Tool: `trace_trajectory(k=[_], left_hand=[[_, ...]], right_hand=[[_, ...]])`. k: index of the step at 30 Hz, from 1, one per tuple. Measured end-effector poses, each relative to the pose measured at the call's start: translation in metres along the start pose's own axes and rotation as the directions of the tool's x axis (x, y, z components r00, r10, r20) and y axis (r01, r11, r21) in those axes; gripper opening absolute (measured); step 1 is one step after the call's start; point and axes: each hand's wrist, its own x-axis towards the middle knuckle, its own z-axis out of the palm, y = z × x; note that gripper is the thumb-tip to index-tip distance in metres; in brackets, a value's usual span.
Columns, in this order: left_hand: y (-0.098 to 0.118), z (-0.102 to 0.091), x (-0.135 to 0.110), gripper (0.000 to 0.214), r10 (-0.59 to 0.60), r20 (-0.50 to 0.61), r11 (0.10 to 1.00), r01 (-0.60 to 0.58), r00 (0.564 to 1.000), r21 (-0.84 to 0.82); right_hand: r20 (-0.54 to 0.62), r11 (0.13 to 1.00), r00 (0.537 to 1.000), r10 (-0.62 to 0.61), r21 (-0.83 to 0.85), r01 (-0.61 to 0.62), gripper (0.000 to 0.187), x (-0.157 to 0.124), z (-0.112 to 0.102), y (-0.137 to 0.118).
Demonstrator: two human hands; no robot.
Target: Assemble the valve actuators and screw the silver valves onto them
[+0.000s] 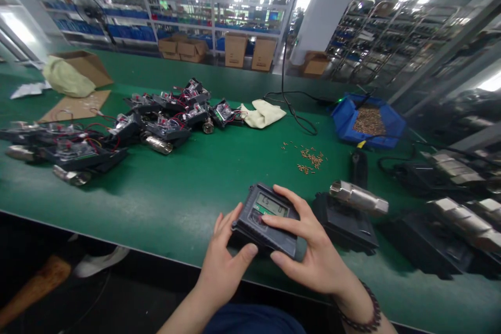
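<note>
A dark grey meter with a small lit display (279, 240) is held over the front of the green bench, its face tilted toward me. My left hand (227, 258) grips its left side, thumb at the lower edge and fingers along the side. My right hand (313, 242) wraps the right side, thumb below and one finger reaching onto the face beside the display. Just right of it lies a dark housing (346, 227) with a metal fitting (358, 197) on top. Loose small screws (311, 159) are scattered beyond the meter.
Several opened housings with wires (168, 125) crowd the left of the bench (188, 182). A blue bin (340, 120) of screws stands at the back right, near a black power tool (358, 167). More dark housings (426, 240) line the right. A pale cloth (262, 114) lies mid-bench beside a hanging cable (285, 57).
</note>
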Motion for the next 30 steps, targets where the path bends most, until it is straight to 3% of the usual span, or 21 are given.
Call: trace_trajectory(k=[7, 18, 22, 27, 29, 30], left_hand=[[-0.005, 0.000, 0.003, 0.051, 0.038, -0.063, 0.999, -0.038, 0.997, 0.004], [0.000, -0.003, 0.000, 0.058, 0.073, -0.079, 0.996, -0.068, 0.994, 0.065], [0.013, -0.017, 0.003, 0.060, 0.050, -0.012, 0.998, -0.050, 0.999, 0.029], [0.036, -0.027, 0.008, 0.052, -0.057, 0.134, 0.998, 0.054, 0.989, 0.026], [0.040, -0.026, 0.008, 0.054, -0.086, 0.155, 0.996, 0.089, 0.984, -0.016], [0.041, -0.026, 0.007, 0.054, -0.095, 0.156, 0.994, 0.102, 0.983, -0.033]], right_hand=[[0.059, 1.000, 0.998, 0.000, 0.029, -0.001, 0.049, 0.003, -0.006, 0.003], [0.100, 0.995, 0.994, 0.031, 0.089, -0.040, 0.049, 0.006, -0.012, -0.001], [0.112, 0.998, 0.994, 0.008, 0.058, -0.015, 0.048, 0.005, -0.012, -0.008], [0.103, 0.997, 0.994, -0.029, 0.070, 0.022, 0.050, -0.004, -0.006, -0.017], [0.030, 0.993, 0.999, 0.042, 0.111, -0.046, 0.051, -0.011, 0.001, -0.019], [-0.034, 0.978, 0.990, 0.139, 0.162, -0.131, 0.056, -0.015, 0.005, -0.019]])
